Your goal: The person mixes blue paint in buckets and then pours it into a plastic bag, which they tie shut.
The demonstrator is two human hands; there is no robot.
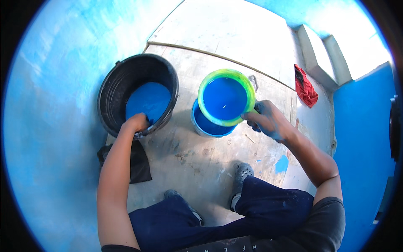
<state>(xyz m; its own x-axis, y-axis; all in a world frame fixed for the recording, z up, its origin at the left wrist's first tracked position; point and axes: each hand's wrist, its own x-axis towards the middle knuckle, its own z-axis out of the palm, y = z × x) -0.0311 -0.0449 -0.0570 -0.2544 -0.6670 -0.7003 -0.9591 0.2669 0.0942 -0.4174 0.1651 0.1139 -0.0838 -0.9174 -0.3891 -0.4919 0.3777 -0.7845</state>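
Note:
My right hand [268, 121], smeared with blue, is closed on the side of a yellow-green plastic dipper [250, 90]; the handle itself is hidden by the fingers. Blue paint [225, 98] fills much of the dipper. Directly beneath and slightly nearer to me, partly covered by it, stands a smaller bucket [199, 127] that also holds blue paint. On the left a big black bucket [112, 94] has blue paint [147, 101] at its bottom. My left hand [137, 122] is closed over its near rim, with the fingertips out of sight inside.
A black cloth or bag [140, 166] lies by the black bucket. My feet in grey clogs [242, 173] stand on paint-spotted boards [197, 155]. Far right lies a red cloth [305, 87], near concrete ledges [317, 56]. Blue-painted walls [50, 126] rise on both sides.

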